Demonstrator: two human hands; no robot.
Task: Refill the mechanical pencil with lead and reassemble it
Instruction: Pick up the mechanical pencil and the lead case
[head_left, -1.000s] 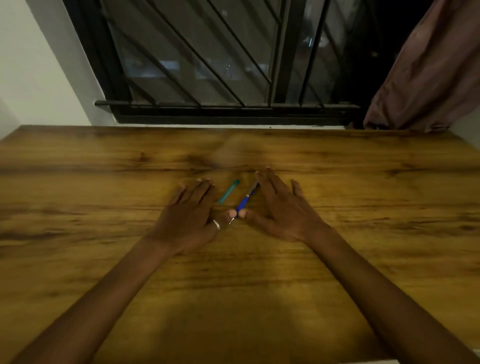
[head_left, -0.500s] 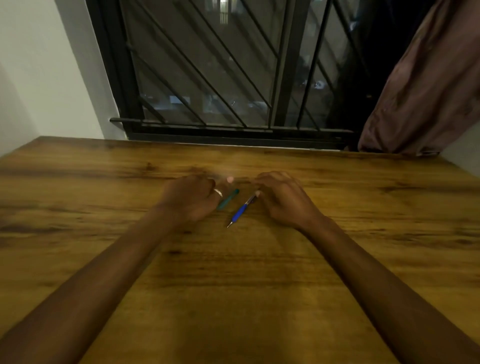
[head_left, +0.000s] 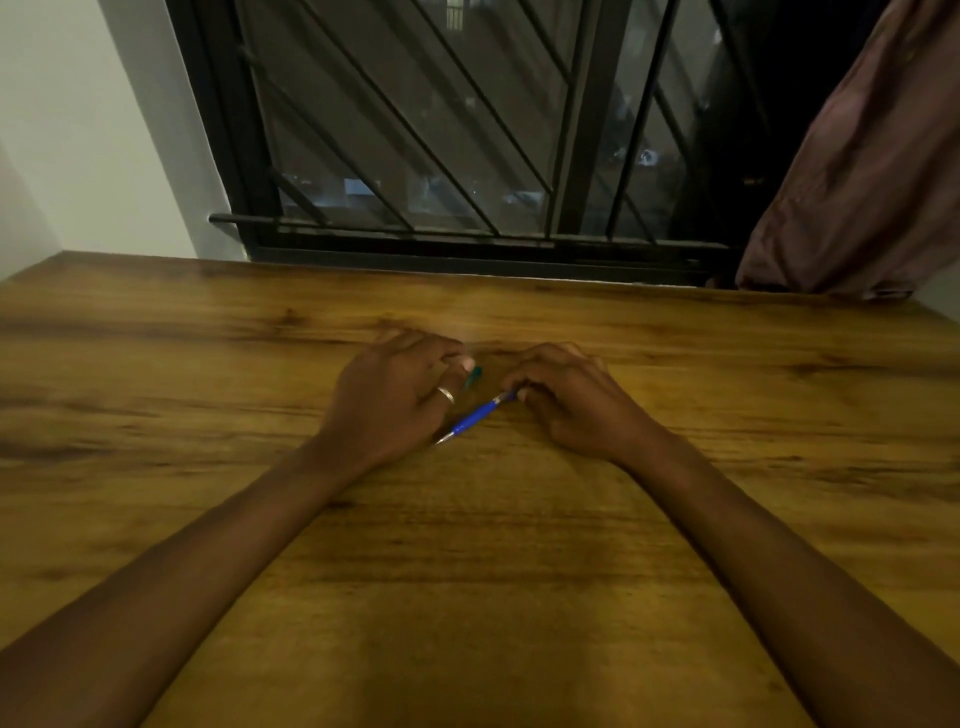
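A blue mechanical pencil (head_left: 474, 417) lies slanted on the wooden table (head_left: 467, 571), its metal tip toward me and to the left. My right hand (head_left: 571, 400) curls over its far end, thumb and fingertips closed on that end. A green lead tube (head_left: 472, 376) lies just left of the pencil. My left hand (head_left: 400, 400), with a ring on one finger, covers most of the tube, fingers curled around it. Only the tube's far end shows past my fingers.
A window with black metal bars (head_left: 467, 156) stands right behind the table's far edge. A brownish curtain (head_left: 857, 182) hangs at the far right, its bottom near the table corner. A white wall (head_left: 78, 130) is at the far left.
Both hands went from lying flat beside the two objects to curling onto them: the left onto the green tube, the right onto the pencil's far end. The camera tilted up slightly.
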